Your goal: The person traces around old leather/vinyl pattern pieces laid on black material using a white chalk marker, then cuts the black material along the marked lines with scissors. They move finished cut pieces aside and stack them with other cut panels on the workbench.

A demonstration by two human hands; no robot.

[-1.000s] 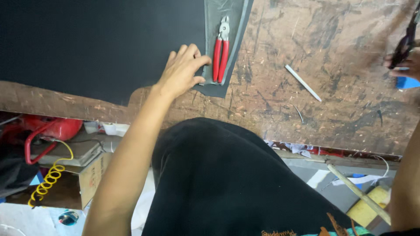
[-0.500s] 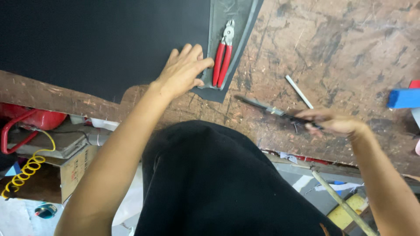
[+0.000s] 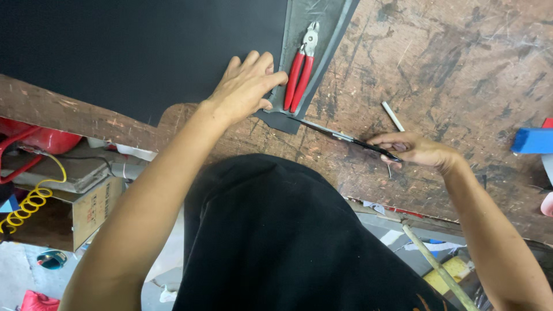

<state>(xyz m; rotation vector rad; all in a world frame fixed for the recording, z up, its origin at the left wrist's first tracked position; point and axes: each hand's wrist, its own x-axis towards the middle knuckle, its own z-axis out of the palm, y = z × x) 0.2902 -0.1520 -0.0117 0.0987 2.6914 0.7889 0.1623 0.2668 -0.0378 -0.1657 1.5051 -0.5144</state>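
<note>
Since the earlier frame, right hand has carried the scissors leftward; tips now meet the grey sheet's lower corner. Black sheet covers the upper-left worktop. Scissors: long, dark, slim; long axis runs lower right to upper left. Red-handled pliers lie on grey sheet, jaws pointing up. Left hand open, flat, pressing the sheets. Right hand closed around scissors handles.

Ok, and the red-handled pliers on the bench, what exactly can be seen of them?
The pliers have two red handles, apparently plastic-coated, and a bare grey metal head. They lie flat with the handles close together, head pointing away from the person, on a grey strip beside the large black sheet. The left hand presses down just beside the handles; whether its fingertips touch them cannot be told.
</note>
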